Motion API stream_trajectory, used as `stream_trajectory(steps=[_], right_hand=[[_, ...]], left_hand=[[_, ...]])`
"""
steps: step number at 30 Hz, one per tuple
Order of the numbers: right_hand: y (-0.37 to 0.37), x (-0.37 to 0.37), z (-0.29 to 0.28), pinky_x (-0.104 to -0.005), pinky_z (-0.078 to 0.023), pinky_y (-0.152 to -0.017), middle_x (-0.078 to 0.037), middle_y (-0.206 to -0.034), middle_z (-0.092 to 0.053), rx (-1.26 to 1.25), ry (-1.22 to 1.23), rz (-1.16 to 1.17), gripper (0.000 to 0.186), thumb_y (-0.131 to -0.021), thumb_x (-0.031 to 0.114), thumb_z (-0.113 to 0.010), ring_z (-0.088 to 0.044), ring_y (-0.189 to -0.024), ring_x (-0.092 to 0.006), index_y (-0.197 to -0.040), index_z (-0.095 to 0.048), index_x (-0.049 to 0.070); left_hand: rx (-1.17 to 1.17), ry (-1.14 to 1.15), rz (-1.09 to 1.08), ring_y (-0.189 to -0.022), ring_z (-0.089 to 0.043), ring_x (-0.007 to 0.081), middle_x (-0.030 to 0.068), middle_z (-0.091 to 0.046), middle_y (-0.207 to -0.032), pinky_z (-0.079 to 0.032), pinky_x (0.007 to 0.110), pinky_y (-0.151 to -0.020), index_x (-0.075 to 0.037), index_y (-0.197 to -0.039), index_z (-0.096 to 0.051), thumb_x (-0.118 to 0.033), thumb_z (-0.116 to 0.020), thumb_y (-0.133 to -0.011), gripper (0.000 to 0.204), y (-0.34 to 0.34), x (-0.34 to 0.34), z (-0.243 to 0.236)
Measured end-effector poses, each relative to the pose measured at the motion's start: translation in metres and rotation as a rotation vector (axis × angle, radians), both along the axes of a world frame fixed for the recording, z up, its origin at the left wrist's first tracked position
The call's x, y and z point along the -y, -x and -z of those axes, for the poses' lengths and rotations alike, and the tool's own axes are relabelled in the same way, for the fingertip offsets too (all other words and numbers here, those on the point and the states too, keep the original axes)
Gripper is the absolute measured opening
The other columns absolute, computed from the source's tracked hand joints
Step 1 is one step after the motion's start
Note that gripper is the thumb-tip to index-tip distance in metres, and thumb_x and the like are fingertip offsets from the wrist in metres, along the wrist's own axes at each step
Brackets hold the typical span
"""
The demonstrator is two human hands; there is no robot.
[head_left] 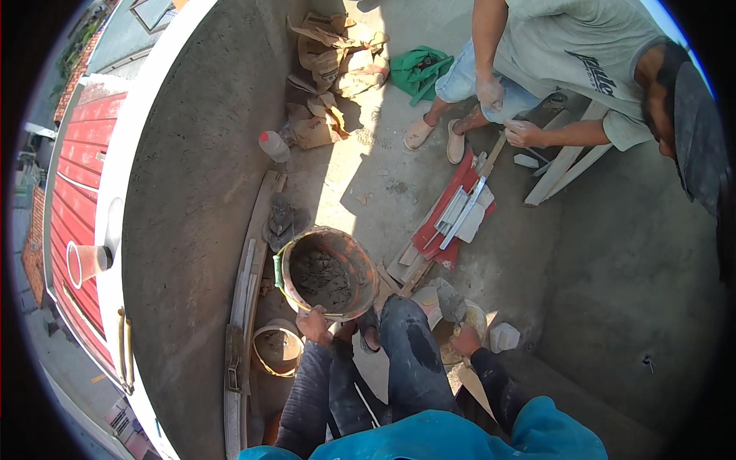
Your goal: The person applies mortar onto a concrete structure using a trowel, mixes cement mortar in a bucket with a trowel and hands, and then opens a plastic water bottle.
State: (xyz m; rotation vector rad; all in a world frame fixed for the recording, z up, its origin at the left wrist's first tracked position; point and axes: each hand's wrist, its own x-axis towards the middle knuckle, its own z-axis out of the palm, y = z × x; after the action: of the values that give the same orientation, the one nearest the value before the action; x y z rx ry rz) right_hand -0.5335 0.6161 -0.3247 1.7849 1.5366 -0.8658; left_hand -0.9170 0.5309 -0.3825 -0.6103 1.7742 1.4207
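Observation:
My left hand (313, 324) is closed on the near rim of a large bucket (359, 268), which is tilted toward me beside my legs. Grey mortar (318, 280) lies in its bottom, and a green grip sits on its wire handle. Over on the right, my right hand (465, 340) is wrapped round the handle of a trowel (451, 304), its grey blade pointing away from me. Below the trowel stands a lighter bucket (479, 316), partly hidden by my hand and the blade. A smaller bucket (259, 339) stands to the left, below the large one.
A co-worker (567, 54) bends at the far right by wooden boards (567, 165). Light strips (452, 211) lie on red sheeting. Torn paper bags (337, 54), a green bag (418, 73) and a bottle (274, 146) lie beyond. Planks (253, 253) line the curved left wall (199, 153), topped by a cup (88, 263).

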Motion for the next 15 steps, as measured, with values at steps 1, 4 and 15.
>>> stream_trajectory(steps=[1,4,15], right_hand=[[0.004,-0.004,-0.004,-0.0464,-0.046,-0.095,-0.030,-0.114,-0.060,-0.029,-0.043,-0.001,0.059,-0.074,0.026,-0.065,-0.057,-0.110,-0.0428,-0.122,-0.053,-0.006],[0.040,-0.028,-0.012,-0.0471,-0.045,-0.095,-0.031,-0.113,-0.060,-0.100,-0.079,0.003,0.060,-0.074,0.025,-0.064,-0.056,-0.110,-0.0446,-0.124,-0.051,-0.007],[0.168,-0.172,0.032,-0.0370,-0.051,-0.062,-0.017,-0.079,-0.063,-0.441,-0.003,0.250,0.040,-0.079,0.017,-0.068,-0.063,-0.068,-0.0274,-0.109,-0.054,-0.006]], left_hand=[[0.020,0.001,0.024,-0.051,-0.054,0.0185,0.0060,-0.051,-0.070,-0.052,0.034,-0.041,-0.003,-0.083,-0.048,0.001,-0.055,-0.073,0.013,0.001,-0.010,0.005],[0.020,-0.035,0.049,-0.052,-0.056,0.0208,0.0075,-0.052,-0.071,-0.055,0.036,-0.044,-0.003,-0.080,-0.048,0.001,-0.055,-0.072,0.011,0.017,-0.035,0.026],[0.117,0.011,0.035,-0.056,-0.048,0.0160,0.0034,-0.048,-0.072,-0.041,0.034,-0.046,-0.003,-0.092,-0.052,0.005,-0.060,-0.068,0.027,0.057,-0.194,0.195]])
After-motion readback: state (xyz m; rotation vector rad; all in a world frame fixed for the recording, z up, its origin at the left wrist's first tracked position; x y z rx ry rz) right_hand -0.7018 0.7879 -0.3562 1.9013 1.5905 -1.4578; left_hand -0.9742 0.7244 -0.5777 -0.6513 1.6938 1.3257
